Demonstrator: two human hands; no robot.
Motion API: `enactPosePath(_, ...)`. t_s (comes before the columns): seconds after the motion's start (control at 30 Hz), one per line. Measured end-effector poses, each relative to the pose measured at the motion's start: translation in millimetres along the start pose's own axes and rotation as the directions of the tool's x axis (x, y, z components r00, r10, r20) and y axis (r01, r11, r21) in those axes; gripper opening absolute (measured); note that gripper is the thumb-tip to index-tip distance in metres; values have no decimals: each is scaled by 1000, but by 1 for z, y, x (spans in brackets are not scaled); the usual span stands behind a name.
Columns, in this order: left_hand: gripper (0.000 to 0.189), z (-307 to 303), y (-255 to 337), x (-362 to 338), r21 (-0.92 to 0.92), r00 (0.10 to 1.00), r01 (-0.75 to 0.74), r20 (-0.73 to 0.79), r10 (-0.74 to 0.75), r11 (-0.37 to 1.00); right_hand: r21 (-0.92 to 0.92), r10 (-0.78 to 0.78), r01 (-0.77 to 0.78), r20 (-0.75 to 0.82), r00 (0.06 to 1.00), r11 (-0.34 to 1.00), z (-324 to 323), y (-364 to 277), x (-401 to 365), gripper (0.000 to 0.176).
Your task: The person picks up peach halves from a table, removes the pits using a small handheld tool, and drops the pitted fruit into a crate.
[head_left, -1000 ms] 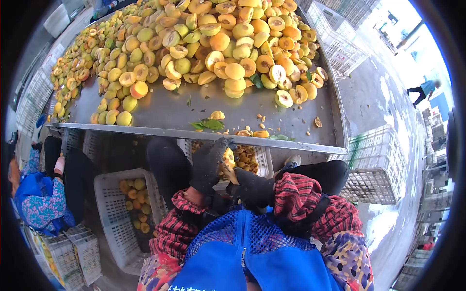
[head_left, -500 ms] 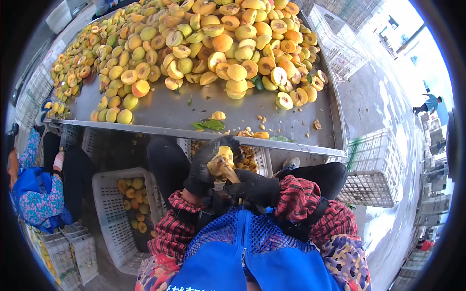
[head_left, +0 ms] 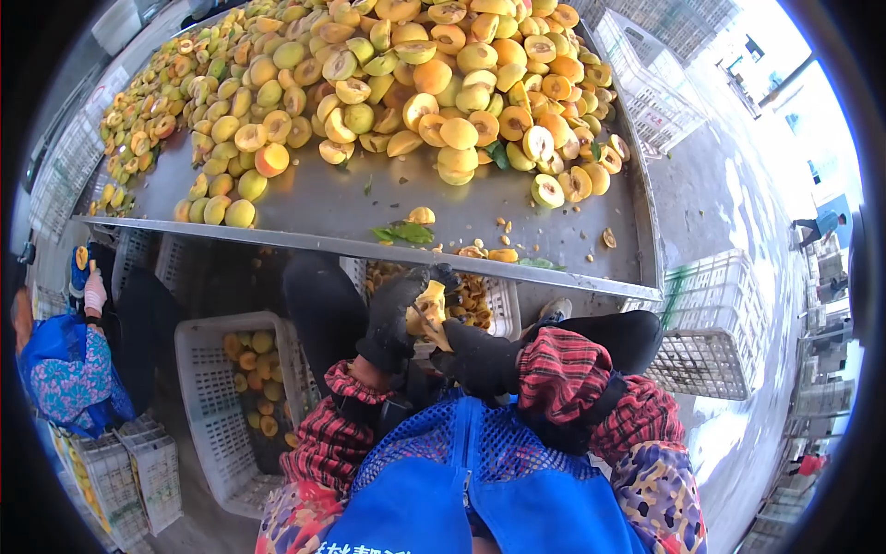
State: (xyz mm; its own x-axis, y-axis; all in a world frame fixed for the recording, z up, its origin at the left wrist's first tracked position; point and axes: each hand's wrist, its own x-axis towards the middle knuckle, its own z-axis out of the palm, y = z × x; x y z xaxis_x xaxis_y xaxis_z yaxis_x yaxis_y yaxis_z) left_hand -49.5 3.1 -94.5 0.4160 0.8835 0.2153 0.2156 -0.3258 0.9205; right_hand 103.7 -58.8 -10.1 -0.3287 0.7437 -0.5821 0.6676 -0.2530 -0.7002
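Metal table (head_left: 309,208) | heap of yellow fruit (head_left: 358,90), many halved | green leaves (head_left: 403,233) near front edge | small bits (head_left: 500,222), possibly pits

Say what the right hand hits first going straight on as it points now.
Likely the yellow fruit piece in the left hand, just ahead of the right hand; depth and contact are hard to judge.

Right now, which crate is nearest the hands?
The crate between the knees, holding cut fruit, partly hidden by the left hand; the other crates stand outside the knees.
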Motion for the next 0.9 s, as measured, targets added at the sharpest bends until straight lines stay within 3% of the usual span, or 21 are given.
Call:
enactPosePath(0.07, 36, 0, -5, -1, 0, 1000, -9, -21, 9, 1000, -67, -132, 129, -46, 990, 989, 9, 18, 8, 35)
enactPosePath(0.1, 35, -1, -8, -4, 1, 999, -10, -34, 10, 1000, 79, -87, 88, -9, 996, 993, 7, 16, 7, 34)
enactPosePath(0.2, 32, 3, -10, -11, -223, 972, -60, -234, 7, 973, 450, 10, -70, 134, 991, 890, -3, 0, 2, 30)
enactPosePath(0.3, 32, -2, 28, 2, -121, 969, -105, -234, 75, 987, 661, 43, -197, 243, 969, 724, -8, -11, -2, 25)
enactPosePath(0.37, 31, -1, 24, -1, -228, 980, -62, -196, 17, 972, 749, 15, -217, 267, 964, 626, -7, -17, -4, 22)
enactPosePath(0.43, 31, 2, 10, -4, -156, 970, -73, -240, 34, 985, 753, 30, -253, 296, 955, 608, -11, -26, -8, 20)
enactPosePath(0.5, 31, 6, -5, -4, 103, 926, -116, -349, 145, 988, 746, 6, -234, 294, 956, 624, -11, -28, -7, 21)
enactPosePath(0.6, 34, -3, 12, -4, -41, 937, -191, -306, 170, 981, 675, -40, -125, 223, 974, 727, -5, -16, -3, 26)
enactPosePath(0.77, 37, -1, 0, -5, -15, 986, -80, -149, 77, 997, 352, -60, 34, 61, 996, 935, 1, 9, 4, 31)
enactPosePath(0.87, 39, -1, 6, -2, -12, 986, -46, -163, 43, 999, 491, -79, 45, 49, 996, 870, 11, 19, 10, 29)
enactPosePath(0.9, 40, -1, 10, -2, -19, 983, -32, -182, 29, 999, 545, -26, -39, 111, 993, 837, 6, 9, 7, 28)
